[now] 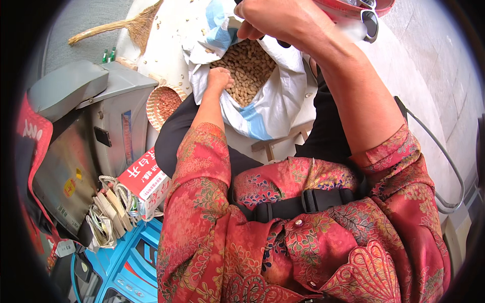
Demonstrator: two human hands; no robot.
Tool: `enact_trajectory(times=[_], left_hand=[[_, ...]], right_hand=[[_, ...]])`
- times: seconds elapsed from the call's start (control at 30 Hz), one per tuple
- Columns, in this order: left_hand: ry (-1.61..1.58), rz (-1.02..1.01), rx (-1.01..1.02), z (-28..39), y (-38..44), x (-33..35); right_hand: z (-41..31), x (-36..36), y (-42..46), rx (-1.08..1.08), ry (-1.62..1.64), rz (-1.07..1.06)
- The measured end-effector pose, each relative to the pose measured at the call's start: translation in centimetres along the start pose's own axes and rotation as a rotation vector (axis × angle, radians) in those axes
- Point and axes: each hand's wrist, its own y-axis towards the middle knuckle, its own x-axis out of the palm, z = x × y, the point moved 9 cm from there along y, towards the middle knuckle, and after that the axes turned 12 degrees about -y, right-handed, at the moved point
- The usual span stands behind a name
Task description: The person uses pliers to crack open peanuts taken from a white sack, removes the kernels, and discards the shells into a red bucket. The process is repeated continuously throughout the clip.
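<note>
A white and blue woven sack (288, 98) stands before me with its mouth wide and rolled back, holding unshelled peanuts (252, 68). My left hand (219, 78) reaches in over its left side, fingers curled at the peanuts; whether it grips any cannot be told. Raised over the far right side of the sack is my right hand (261, 19), with its fingers bent and a dark object partly visible around it; what it holds is unclear. To the left of the sack, beside my knee, a woven basket (152, 108) contains reddish shelled peanuts (169, 103).
A straw hand broom (132, 26) lies at the upper left, near small green bottles (109, 55). Grey metal cabinets (121, 102), a red and white carton (146, 176) and coiled rope (121, 189) stand left. White sunglasses (369, 22) rest by a red basin (341, 9) at upper right.
</note>
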Motion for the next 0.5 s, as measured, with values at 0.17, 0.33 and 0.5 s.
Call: enact_trajectory(times=[0.17,0.33,0.5], left_hand=[[0.413,0.027,0.234,-6.3,3.3,-1.8],[0.677,-0.089,0.389,-2.5,-0.5,4.2],[1.099,-0.3,0.675,-4.1,-3.4,9.7]], right_hand=[[-2.5,0.8,-0.8,0.025,-0.016,-0.075],[-4.4,-1.7,-2.1,0.065,0.042,-0.119],[-4.5,-0.5,-1.6,0.099,0.122,-0.249]])
